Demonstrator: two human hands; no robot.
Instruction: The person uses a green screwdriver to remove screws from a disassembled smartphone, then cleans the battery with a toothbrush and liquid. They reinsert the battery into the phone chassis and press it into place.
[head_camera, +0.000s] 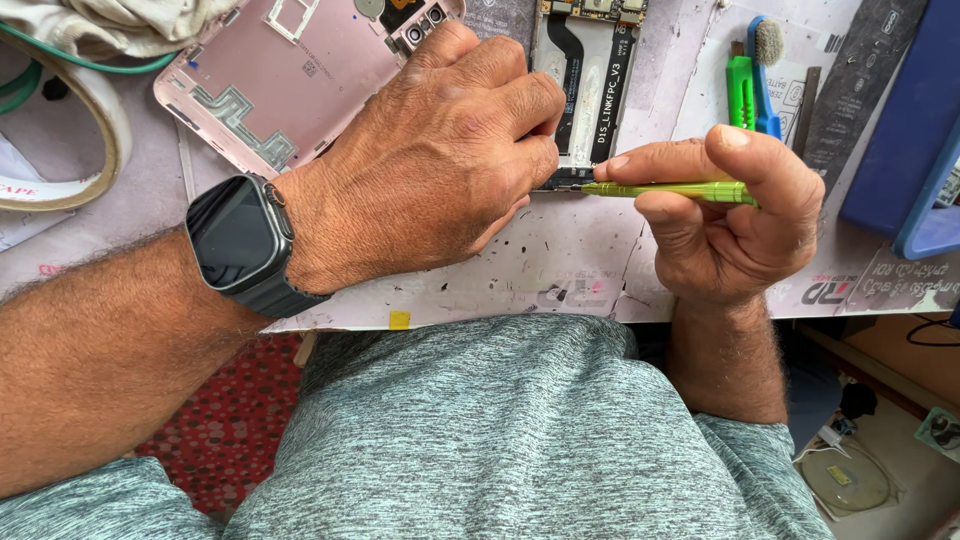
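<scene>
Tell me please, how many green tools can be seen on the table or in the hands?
2. One green screwdriver is held in the right hand, tip at the opened phone. One green cutter lies on the mat beyond it. Others may be hidden under the hands.

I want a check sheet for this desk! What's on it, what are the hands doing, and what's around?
Surface: pale work mat, speckled with dark marks.
Job's things: opened phone; green screwdriver, tip at the phone's lower edge.
Clutter: pink back cover, tape roll, brush, blue case, cloth.
Grips: left hand rests on the phone; right hand holds the screwdriver.
Cables: green wire.
Surroundings: red patterned floor.
</scene>
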